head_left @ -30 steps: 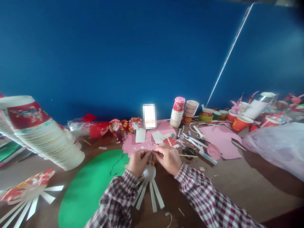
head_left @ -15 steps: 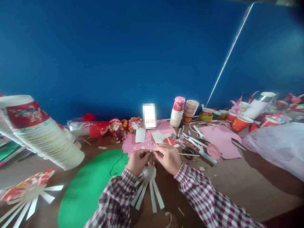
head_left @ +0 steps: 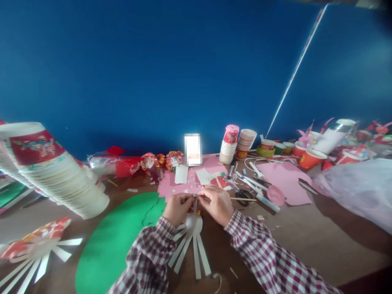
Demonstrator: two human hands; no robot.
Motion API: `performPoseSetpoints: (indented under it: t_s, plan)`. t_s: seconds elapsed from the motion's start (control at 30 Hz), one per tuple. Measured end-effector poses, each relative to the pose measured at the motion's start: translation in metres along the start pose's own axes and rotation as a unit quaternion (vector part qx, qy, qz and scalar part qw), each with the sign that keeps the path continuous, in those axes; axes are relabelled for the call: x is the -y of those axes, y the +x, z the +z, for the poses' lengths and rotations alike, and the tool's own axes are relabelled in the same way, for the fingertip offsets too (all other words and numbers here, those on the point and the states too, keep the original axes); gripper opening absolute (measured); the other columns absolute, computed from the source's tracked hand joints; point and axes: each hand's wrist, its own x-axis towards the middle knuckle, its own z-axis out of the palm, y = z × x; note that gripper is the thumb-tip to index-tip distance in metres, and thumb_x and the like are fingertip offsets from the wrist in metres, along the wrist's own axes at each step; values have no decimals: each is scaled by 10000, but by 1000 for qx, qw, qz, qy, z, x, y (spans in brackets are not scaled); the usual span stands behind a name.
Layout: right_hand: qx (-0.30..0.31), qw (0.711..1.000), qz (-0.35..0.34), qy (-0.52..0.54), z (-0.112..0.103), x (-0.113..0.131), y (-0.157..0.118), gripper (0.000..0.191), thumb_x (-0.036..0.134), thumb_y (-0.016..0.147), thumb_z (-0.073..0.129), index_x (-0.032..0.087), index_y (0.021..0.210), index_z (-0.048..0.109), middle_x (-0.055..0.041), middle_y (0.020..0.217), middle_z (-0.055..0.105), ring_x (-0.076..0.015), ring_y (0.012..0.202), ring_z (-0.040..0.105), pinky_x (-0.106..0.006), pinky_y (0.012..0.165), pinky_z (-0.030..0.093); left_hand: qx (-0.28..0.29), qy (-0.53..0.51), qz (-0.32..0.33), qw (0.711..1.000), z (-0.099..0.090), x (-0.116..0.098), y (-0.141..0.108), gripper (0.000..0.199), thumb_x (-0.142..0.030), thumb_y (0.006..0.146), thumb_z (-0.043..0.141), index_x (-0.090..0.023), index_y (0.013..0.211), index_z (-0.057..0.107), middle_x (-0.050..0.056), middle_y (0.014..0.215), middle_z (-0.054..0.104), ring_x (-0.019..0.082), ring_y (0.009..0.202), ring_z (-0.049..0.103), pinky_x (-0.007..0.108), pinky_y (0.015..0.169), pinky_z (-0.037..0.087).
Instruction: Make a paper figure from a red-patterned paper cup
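A cut paper cup with white strips fanned toward me lies at the centre, just below my hands. My left hand pinches the end of a narrow white strip that rises from the cup. From the right, my right hand meets it, thumb and forefinger closed at the same strip end. The fingertips of both hands almost touch, and the strip's tip is mostly hidden between them.
A green sheet lies left of centre, beside tall stacked cups and another cut cup. Behind are pink paper, cup stacks and black-handled scissors. A plastic bag lies at right.
The cut cup's strips have shifted very slightly. Both hands keep nearly the same pose and place.
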Motion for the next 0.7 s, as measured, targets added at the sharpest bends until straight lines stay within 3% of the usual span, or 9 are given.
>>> performPoseSetpoints:
  t_s: [0.7]
  plan:
    - [2, 999, -35, -26, 5, -3, 0, 74, 140, 774, 552, 192, 754, 599, -20, 730, 621, -145, 713, 541, -238, 641, 398, -2, -13, 2, 1000, -1, 9, 4, 235, -323, 624, 628, -112, 714, 678, -9, 518, 581, 77, 436, 498, 192, 453, 440]
